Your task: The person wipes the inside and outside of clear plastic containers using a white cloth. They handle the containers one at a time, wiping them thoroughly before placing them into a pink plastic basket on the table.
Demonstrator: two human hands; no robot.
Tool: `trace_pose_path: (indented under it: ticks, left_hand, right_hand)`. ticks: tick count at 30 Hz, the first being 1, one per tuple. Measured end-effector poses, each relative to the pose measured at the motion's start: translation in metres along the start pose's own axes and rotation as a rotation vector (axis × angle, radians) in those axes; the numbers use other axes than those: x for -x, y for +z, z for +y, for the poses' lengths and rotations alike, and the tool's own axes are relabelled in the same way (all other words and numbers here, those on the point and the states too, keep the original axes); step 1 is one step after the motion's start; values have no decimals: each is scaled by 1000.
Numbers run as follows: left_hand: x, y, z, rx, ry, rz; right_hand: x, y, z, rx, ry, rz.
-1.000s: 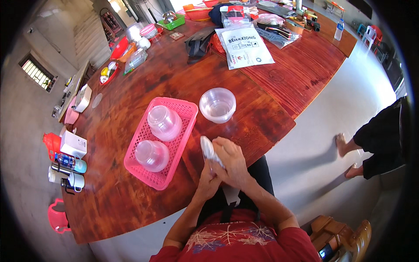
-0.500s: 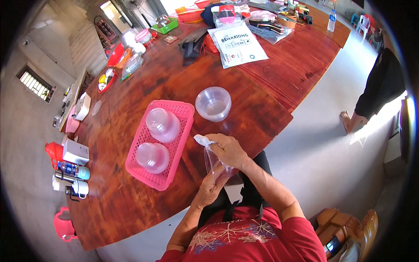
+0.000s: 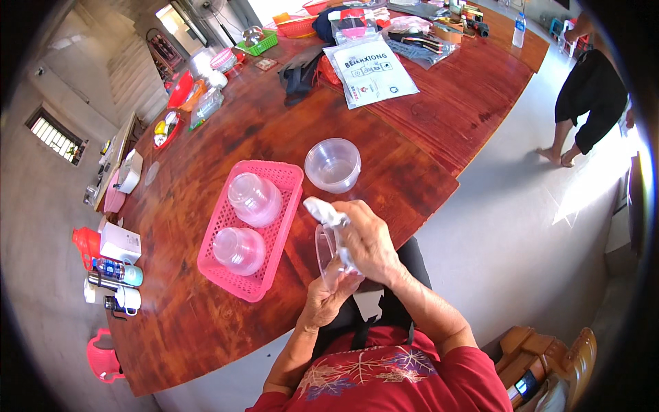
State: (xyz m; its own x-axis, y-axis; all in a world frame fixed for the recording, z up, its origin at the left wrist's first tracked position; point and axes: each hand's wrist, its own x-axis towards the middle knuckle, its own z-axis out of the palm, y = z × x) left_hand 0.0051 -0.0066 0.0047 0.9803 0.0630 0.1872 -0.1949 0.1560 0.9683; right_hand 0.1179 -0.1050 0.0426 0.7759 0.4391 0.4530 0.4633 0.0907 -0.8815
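Note:
At the near edge of the table, my left hand (image 3: 325, 303) grips a clear plastic bowl (image 3: 323, 248) tilted on its side. My right hand (image 3: 374, 242) is closed on a white cloth (image 3: 321, 209), its fingers at the bowl's right side; part of the cloth sticks out beyond them. Both hands hide much of the bowl. Just beyond them, another clear bowl (image 3: 333, 166) stands upright on the table. To the left, a pink perforated basket (image 3: 291, 213) holds two upside-down clear bowls or stacks, one farther (image 3: 254, 198) and one nearer (image 3: 238, 250).
The brown wooden table (image 3: 199, 329) curves round my left. Mugs and bottles (image 3: 122, 281) line its left side. Farther back lie a white printed bag (image 3: 374, 72), a green basket (image 3: 259, 42) and a water bottle (image 3: 519, 31). A person (image 3: 590, 96) stands on the right.
My right hand has turned and moved slightly up with the cloth, and more of the held bowl's rim shows. On the right, the other person has come farther into view.

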Motion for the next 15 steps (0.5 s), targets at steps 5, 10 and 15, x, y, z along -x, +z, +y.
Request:
trace_pose_path:
  ticks: [5, 10, 15]
  left_hand:
    - [-9, -2, 7, 348, -20, 63]
    - [-6, -15, -9, 593, 70, 155]
    - [4, -21, -17, 850, -98, 174]
  right_hand:
    - [9, 7, 10, -98, -17, 145]
    - [41, 9, 8, 154, -352, 26]
    - [29, 7, -2, 345, -551, 23]
